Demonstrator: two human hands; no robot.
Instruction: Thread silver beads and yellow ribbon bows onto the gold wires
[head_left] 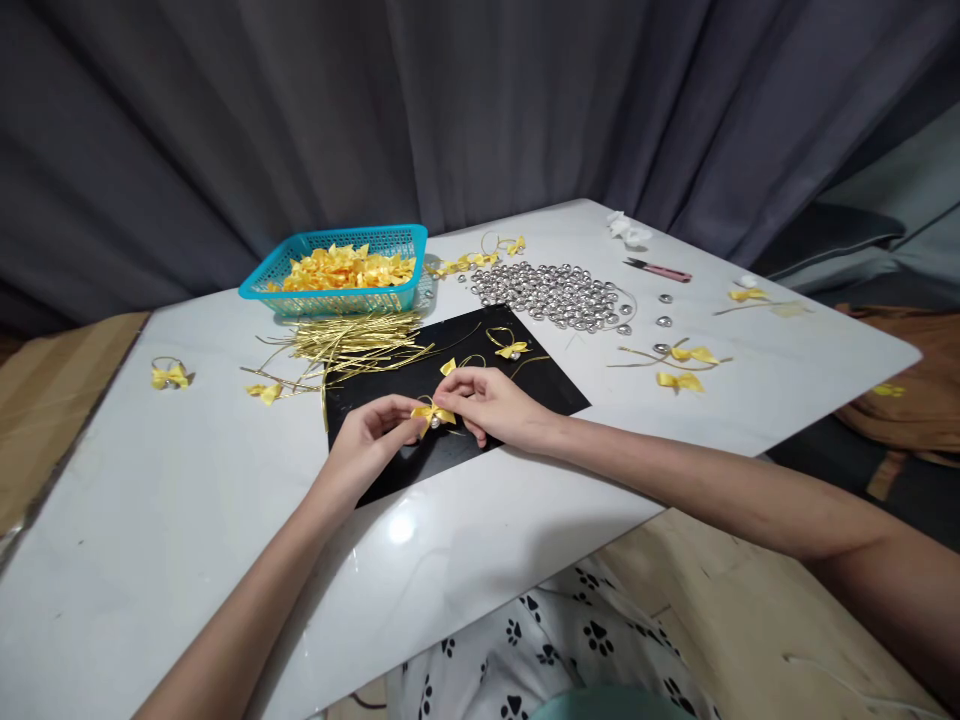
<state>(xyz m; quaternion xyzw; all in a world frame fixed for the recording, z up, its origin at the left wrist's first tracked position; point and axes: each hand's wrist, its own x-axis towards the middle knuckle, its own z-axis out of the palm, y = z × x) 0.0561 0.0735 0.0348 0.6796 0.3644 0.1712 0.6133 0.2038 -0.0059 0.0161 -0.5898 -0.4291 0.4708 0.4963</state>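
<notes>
My left hand (373,432) and my right hand (491,400) meet over a black mat (540,385) on the white table (187,520). Both pinch one small yellow ribbon bow (433,414) with a silver bead at its middle and thin gold wire trailing from it. The fingers of both hands are curled closed around the bow. Another finished bow with a wire loop (510,347) lies on the mat just beyond my right hand.
A teal basket (341,298) of yellow bows stands at the back left, with a bundle of gold wires (352,340) before it. A heap of silver beads (559,292) lies behind the mat. Loose bows (169,376) and a pink cutter (660,269) are scattered around.
</notes>
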